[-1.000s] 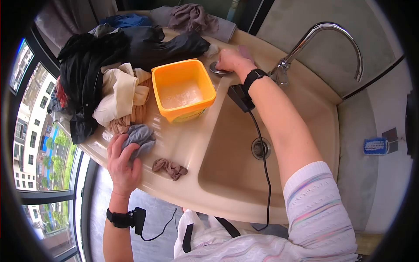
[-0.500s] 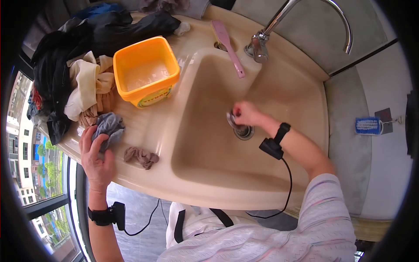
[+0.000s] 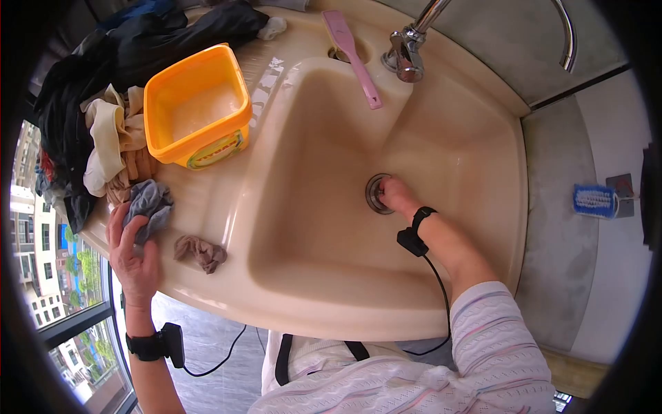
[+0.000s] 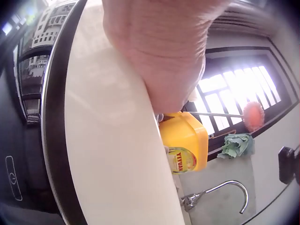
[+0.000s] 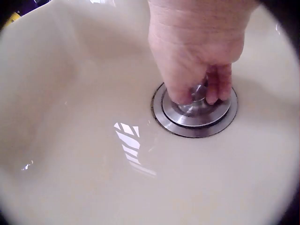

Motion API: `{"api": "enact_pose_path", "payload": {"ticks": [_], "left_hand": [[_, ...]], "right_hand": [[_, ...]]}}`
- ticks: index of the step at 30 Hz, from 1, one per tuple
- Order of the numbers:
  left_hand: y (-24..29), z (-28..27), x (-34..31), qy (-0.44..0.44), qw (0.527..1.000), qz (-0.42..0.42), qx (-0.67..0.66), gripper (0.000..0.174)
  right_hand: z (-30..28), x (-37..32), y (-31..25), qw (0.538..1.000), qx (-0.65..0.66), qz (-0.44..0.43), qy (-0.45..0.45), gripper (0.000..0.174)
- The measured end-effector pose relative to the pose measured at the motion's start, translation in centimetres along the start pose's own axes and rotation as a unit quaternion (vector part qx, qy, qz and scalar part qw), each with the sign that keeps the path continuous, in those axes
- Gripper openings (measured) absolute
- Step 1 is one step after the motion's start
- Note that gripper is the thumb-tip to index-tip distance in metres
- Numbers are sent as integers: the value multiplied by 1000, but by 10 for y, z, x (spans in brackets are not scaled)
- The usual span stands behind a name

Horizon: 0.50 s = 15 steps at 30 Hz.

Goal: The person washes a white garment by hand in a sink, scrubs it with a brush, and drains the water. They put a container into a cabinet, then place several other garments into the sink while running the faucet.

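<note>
In the sink basin, my right hand pinches the knob of a metal sink stopper. The right wrist view has the stopper seated within the drain ring, thumb and fingertips at its knob. My left hand rests at the counter's front left, its fingers lying loosely against a crumpled grey cloth. Just right of that hand lies a small brown crumpled cloth. The left wrist view shows mostly the heel of the left hand; its fingers are hidden there.
A yellow tub stands on the counter left of the basin. Dark clothes and cream cloth are heaped behind and beside it. A pink brush lies near the tap. A blue brush hangs on the wall.
My right hand has brought the stopper from the back ledge down into the sink drain. The pink brush came into full view. My left hand has stayed by the grey cloth.
</note>
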<state>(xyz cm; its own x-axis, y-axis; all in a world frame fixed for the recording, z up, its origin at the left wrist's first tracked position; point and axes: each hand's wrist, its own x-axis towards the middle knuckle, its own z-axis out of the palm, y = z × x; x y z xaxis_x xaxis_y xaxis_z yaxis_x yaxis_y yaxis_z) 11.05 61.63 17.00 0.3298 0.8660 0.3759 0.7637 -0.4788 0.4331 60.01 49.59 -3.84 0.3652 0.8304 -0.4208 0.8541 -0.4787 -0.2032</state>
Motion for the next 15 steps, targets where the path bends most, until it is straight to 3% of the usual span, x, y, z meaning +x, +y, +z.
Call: {"api": "enact_pose_path", "payload": {"ticks": [6,8,15], "left_hand": [[-3,0,0,1,1000,16,-1,30],[-5,0,-1,10,1000,16,10,30],[3,-6,4,20,999,29,-6,32]], "right_hand": [[14,4,11,998,29,-40,34,27],[15,12,14,999,7,-43,-23,31],[-57,-13,-41,992,78,-87,-45,42]]}}
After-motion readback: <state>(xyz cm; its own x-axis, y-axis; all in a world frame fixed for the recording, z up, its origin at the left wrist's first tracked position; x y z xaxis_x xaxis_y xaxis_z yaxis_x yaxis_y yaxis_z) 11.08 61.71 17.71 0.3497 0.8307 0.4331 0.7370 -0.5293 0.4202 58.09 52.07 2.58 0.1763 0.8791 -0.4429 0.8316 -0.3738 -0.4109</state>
